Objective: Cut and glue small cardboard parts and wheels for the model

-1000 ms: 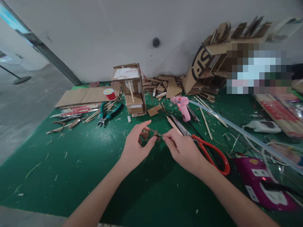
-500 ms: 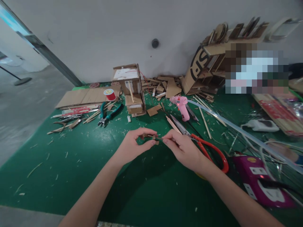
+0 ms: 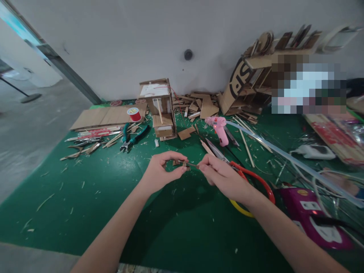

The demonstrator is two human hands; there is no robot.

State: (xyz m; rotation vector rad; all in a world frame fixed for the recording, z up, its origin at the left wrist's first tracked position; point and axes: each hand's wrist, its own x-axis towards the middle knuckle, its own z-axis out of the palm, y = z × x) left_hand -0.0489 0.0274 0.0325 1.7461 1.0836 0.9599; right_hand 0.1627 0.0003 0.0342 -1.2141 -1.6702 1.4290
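Between finger and thumb, my left hand (image 3: 163, 167) pinches a small brown cardboard piece (image 3: 176, 162), partly covered by the fingers. My right hand (image 3: 222, 173) is closed on a thin stick (image 3: 192, 164) whose far end meets the cardboard at my left fingertips; its exact kind is too small to make out. Both hands are held above the green table (image 3: 113, 212). Scissors with red handles (image 3: 257, 176) lie beside and partly under my right hand. Past them rests a pink glue gun (image 3: 220, 131). A cardboard structure (image 3: 163, 110) stands behind my hands.
Teal-handled cutting pliers (image 3: 133, 138) and a red thread spool (image 3: 134, 115) are at the left. Cardboard scraps (image 3: 209, 106) pile against the wall. A purple power strip (image 3: 315, 216) with cables sits at the right. A larger cardboard shelf (image 3: 241, 83) stands behind.
My right hand has moved slightly to the right, away from my left, and more of the thin stick shows between them. My left hand keeps its pinch. The view has shifted a little.
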